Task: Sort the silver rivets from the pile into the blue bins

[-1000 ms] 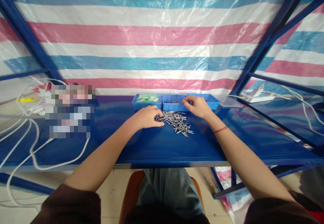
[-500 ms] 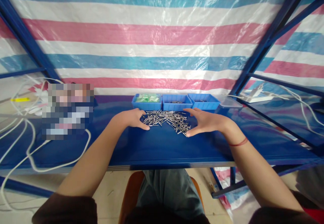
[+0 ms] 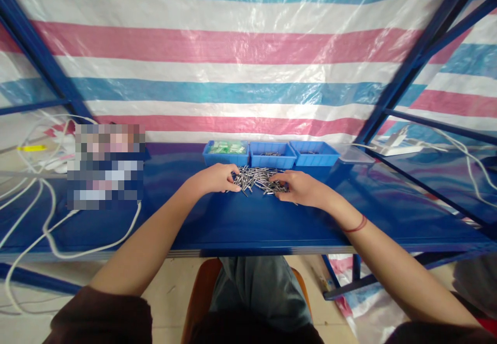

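A loose pile of thin silver metal pins, shaped like blind rivets [image 3: 254, 177], lies on the blue tabletop. At the pile's left end is my left hand [image 3: 221, 178], thumb and fingers curved but apart, touching the outer pins. My right hand [image 3: 297, 186] cups the pile's right end the same way, with its fingertips against the pins. Both hands are open around the pile. Some pins are covered by the fingers.
Behind the pile stand three blue bins: the left bin [image 3: 225, 161] with green-and-white packets, the middle bin [image 3: 272, 162] and right bin [image 3: 316, 160] with dark small pieces. A clear lid [image 3: 355, 156], a power strip [image 3: 399, 144] and white cables [image 3: 50, 230] also lie here.
Both hands have moved inward, the right one more to the left and the left one to the right. The pile is squeezed narrower between them.
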`<state>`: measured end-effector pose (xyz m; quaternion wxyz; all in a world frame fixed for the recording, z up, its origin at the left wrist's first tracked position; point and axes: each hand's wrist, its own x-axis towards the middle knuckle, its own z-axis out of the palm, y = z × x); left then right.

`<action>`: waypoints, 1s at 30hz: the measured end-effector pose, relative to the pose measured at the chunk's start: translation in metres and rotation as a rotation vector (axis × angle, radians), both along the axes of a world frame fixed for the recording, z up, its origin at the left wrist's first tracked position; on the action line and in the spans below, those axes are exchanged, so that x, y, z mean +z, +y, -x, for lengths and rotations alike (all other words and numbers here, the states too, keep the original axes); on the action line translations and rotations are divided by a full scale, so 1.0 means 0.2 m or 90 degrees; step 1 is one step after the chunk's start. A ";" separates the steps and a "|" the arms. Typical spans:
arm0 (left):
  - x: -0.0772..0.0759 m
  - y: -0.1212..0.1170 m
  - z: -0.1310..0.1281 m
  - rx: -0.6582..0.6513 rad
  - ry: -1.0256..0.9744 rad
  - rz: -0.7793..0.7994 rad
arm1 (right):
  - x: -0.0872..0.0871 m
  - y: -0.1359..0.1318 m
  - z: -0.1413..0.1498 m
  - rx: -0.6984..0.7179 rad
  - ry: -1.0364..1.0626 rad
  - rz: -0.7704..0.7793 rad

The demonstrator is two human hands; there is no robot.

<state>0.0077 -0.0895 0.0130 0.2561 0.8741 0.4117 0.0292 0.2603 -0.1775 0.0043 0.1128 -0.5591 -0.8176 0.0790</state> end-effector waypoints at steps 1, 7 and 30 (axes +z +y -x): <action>0.00 -0.01 -0.01 -0.006 -0.010 -0.004 | -0.01 0.00 0.02 -0.007 -0.012 -0.015; 0.00 -0.04 -0.04 -0.027 -0.005 -0.067 | -0.03 0.00 0.07 -0.031 -0.108 -0.082; -0.01 -0.03 -0.02 -0.049 0.023 -0.080 | 0.12 0.28 0.16 0.162 0.202 -0.017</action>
